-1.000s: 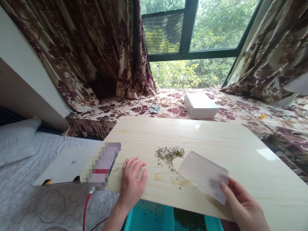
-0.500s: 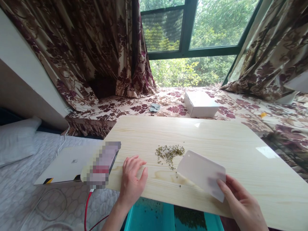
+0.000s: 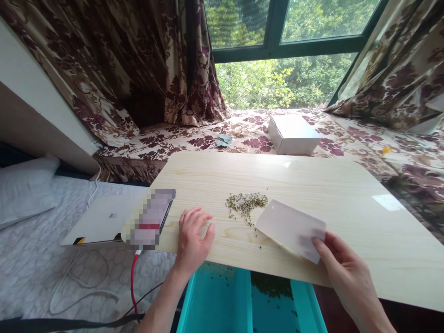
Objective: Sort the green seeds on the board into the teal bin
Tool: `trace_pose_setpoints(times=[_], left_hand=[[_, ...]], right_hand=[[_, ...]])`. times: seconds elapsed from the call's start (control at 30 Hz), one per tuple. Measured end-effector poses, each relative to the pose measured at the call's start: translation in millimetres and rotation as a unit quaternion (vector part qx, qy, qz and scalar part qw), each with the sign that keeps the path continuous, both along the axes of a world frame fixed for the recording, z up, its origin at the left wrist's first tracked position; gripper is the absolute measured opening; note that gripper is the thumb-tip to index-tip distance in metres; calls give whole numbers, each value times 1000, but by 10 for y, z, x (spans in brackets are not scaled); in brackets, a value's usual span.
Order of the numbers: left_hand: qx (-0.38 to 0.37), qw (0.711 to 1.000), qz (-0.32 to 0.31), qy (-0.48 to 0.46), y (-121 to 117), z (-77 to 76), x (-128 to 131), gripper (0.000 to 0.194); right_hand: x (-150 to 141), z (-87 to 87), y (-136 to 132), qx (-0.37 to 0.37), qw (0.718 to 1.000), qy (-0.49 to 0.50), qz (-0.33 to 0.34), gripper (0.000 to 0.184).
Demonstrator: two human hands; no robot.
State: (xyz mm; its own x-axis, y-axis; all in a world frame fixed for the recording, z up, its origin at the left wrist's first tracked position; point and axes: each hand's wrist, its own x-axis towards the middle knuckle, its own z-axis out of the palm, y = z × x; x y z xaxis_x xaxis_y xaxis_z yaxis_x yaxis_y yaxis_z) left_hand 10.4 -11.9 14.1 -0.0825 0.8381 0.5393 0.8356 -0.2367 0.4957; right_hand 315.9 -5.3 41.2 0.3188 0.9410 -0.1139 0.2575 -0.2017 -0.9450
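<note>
My right hand (image 3: 342, 256) pinches one end of a flat, whitish plastic scraper (image 3: 289, 229), thumb on top. The scraper's far edge is tilted down beside a loose heap of small greenish beans (image 3: 247, 203) mixed with white grains on the pale wooden table (image 3: 312, 180). A few beans lie apart near the scraper's edge. Left of the heap, my left hand (image 3: 194, 236) rests on the tabletop with fingers loosely bent, thumb apart, nothing held. Under the table's front edge sits a turquoise divided bin (image 3: 220, 300); dark green beans (image 3: 272, 284) lie in its right compartment.
A phone (image 3: 152, 217), blurred out, stands at the table's left edge with a red cable (image 3: 133, 282) hanging from it. Beside it a pale board-like case (image 3: 104, 219) lies on the bed. A white box (image 3: 294, 134) and a crumpled cloth (image 3: 224, 140) rest on the window ledge.
The view has tipped downward, so the table sits higher and more of the turquoise bin shows. Both hands and the scraper keep nearly the same places relative to the beans.
</note>
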Motion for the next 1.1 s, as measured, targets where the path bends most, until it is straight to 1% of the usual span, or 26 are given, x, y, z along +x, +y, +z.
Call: trace_pose_setpoints(times=[0.1,0.3,0.47,0.6,0.7,0.8,0.87,0.93,1.0,1.1], left_hand=[[1,1000,1,-1,0,2,2,11],[0,1000,1,-1,-3,5,0,10],[-2,1000,-1,-2,-4,-4,-5,10],[-1,1000,1,-3,-3,-15,-9,10],[1,1000,0,-3,-1,-18,-15,10],[0,1000,-3,-3,1,-19,-20,10],[-1,1000,-3,-6,2,-22,-22,9],[0,1000,2,-17,5,-29,-27,9],[0,1000,7,-30,10,-38,-34,9],[2,999,9,-42,17,-55,-48,10]], right_hand=[[29,5,-5,3,1000,-10,15,32],[36,43,63,28,999,-13,20,31],[-61,80,119,36,997,6,68,26],[-68,103,128,37,995,13,93,25],[-48,172,154,52,992,23,112,21],[-97,290,234,74,988,44,132,16],[-192,364,318,81,979,62,178,12],[-325,404,416,87,961,80,252,8],[-469,397,513,70,943,86,315,8],[-635,318,631,50,928,83,359,9]])
